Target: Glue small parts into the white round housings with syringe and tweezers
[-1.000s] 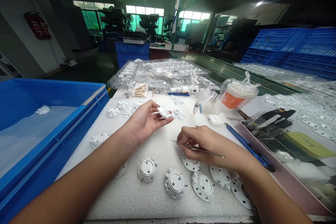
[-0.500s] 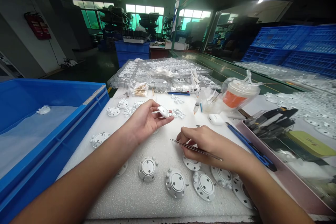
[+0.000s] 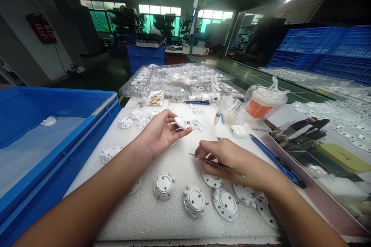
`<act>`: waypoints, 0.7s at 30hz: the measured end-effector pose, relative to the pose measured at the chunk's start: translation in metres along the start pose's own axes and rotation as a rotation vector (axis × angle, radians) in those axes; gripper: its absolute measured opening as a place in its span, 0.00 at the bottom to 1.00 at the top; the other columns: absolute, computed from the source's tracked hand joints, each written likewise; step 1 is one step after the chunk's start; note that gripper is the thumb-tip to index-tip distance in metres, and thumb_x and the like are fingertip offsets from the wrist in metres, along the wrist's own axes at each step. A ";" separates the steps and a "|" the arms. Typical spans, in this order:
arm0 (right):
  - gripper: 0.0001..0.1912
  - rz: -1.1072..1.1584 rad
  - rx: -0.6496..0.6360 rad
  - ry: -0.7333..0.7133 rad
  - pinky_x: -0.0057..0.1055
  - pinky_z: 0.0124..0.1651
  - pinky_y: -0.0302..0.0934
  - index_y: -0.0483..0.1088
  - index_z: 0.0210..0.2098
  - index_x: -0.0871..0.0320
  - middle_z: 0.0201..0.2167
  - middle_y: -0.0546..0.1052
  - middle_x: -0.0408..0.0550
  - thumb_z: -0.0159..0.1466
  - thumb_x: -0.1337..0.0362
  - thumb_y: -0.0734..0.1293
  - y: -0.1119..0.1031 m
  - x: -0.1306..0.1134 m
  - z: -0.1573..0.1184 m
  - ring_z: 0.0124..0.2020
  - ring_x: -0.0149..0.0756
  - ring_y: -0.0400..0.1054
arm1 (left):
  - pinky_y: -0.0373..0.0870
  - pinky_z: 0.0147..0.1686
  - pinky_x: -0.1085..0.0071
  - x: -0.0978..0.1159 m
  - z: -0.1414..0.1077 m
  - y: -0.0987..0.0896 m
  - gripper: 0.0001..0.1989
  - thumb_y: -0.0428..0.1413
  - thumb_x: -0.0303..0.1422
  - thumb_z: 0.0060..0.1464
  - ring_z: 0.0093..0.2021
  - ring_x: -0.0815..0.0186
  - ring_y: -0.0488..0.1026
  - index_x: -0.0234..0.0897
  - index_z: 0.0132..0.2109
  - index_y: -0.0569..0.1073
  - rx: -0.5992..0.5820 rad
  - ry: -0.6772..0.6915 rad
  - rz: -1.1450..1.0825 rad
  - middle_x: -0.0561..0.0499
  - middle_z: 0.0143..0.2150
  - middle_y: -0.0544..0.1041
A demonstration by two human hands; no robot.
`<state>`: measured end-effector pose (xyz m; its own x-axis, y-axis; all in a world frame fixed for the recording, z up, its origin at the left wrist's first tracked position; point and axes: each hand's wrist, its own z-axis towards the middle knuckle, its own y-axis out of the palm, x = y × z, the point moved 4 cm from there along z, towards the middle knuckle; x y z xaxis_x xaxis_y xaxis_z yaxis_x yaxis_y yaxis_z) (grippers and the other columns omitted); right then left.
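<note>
My left hand (image 3: 162, 133) pinches a small round white plastic part (image 3: 181, 122) between thumb and fingers, tilted above the white foam sheet (image 3: 136, 220). In my right hand (image 3: 223, 158) is a pair of metal tweezers (image 3: 222, 165), its tips pointing left, clear of the held part. Several similar white discs with dark holes stand on the foam, among them one disc (image 3: 164, 186) in front and another (image 3: 194, 201) beside it. Beyond my left hand lie small white pieces (image 3: 196, 125) in a loose pile. My right hand partly hides a disc (image 3: 212, 179) below it.
A blue bin (image 3: 106, 104) at left holds one white part. Cotton swabs (image 3: 155, 98), syringes (image 3: 217, 115) and a lidded cup (image 3: 263, 102) stand at the back. Blue tweezers (image 3: 278, 160) lie beside a pink tool box (image 3: 315, 185) on the right. Bagged white parts (image 3: 185, 73) are stacked behind.
</note>
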<state>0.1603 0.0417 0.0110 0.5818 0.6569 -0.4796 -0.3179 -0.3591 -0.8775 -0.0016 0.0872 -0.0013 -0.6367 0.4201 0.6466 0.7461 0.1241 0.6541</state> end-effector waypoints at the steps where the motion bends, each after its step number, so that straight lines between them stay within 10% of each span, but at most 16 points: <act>1: 0.02 0.034 0.005 0.001 0.29 0.32 0.58 0.66 0.36 0.59 0.31 0.74 0.47 0.63 0.70 0.63 0.000 0.000 0.000 0.30 0.34 0.67 | 0.81 0.38 0.62 0.000 0.000 0.000 0.07 0.50 0.20 0.51 0.34 0.59 0.77 0.28 0.39 0.66 -0.001 -0.002 0.001 0.37 0.35 0.75; 12: 0.12 0.998 0.586 0.178 0.39 0.54 0.64 0.66 0.26 0.55 0.34 0.82 0.46 0.56 0.61 0.74 -0.019 0.033 -0.002 0.44 0.42 0.76 | 0.81 0.40 0.61 -0.004 0.002 0.000 0.09 0.50 0.21 0.52 0.36 0.58 0.79 0.27 0.42 0.68 -0.074 -0.027 0.046 0.34 0.41 0.76; 21: 0.10 1.130 0.536 0.244 0.41 0.59 0.64 0.69 0.23 0.56 0.31 0.81 0.46 0.55 0.63 0.73 -0.010 0.034 0.003 0.52 0.44 0.73 | 0.80 0.43 0.60 -0.015 -0.005 0.008 0.09 0.52 0.20 0.53 0.41 0.53 0.79 0.24 0.42 0.70 -0.218 -0.129 0.156 0.29 0.43 0.76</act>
<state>0.1810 0.0701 0.0036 -0.1049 0.0028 -0.9945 -0.9526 -0.2873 0.0997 0.0132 0.0774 -0.0038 -0.4768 0.5317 0.7000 0.7650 -0.1413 0.6283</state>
